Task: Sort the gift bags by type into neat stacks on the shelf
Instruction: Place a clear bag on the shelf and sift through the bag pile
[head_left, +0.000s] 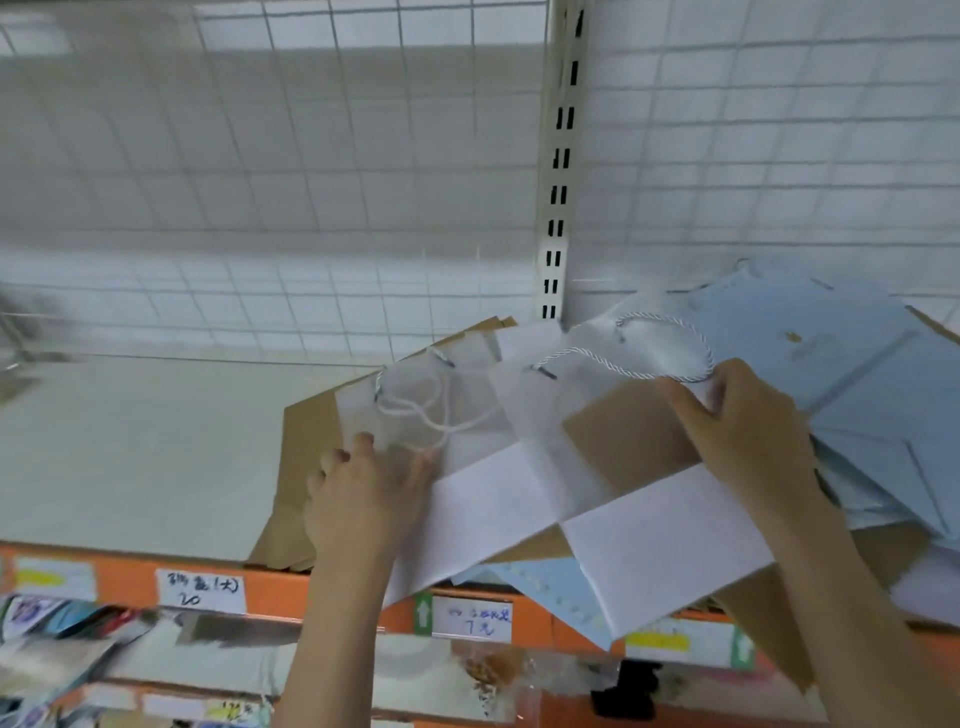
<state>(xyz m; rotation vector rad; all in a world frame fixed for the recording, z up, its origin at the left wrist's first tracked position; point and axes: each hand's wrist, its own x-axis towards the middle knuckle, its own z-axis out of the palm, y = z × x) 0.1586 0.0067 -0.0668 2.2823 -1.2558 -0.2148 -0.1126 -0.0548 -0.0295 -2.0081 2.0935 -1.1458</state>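
centrally, two white gift bags (519, 467) lie flattened and overlapping on the shelf (130, 457), their bottom edges reaching past the orange shelf front (337, 597). left hand (363, 499): pressed palm-down on the left edge of the white bags, fingers spread and flat, not closed around anything. right hand (743, 431): grasping the upper right corner of the right-hand white bag, thumb on top and fingers curled over the paper edge, just beside the twisted white cord handle (660, 353). a second cord handle (415, 410) lies loose on the left-hand white bag. beneath the white bags, brown paper bags (301, 457) lie flat on the shelf, showing at the left and through the gap between the white ones. to the right, a loose heap of pale blue gift bags (831, 353) lies at mixed angles, touching the right hand's side of the white bags. another pale blue bag (561, 582) shows under the white bags at the shelf front. behind, a white wire grid panel (311, 182) and a slotted upright post (558, 171) back the shelf. handwritten price labels (200, 592) sit on the orange front; the lower shelf's goods are blurred.
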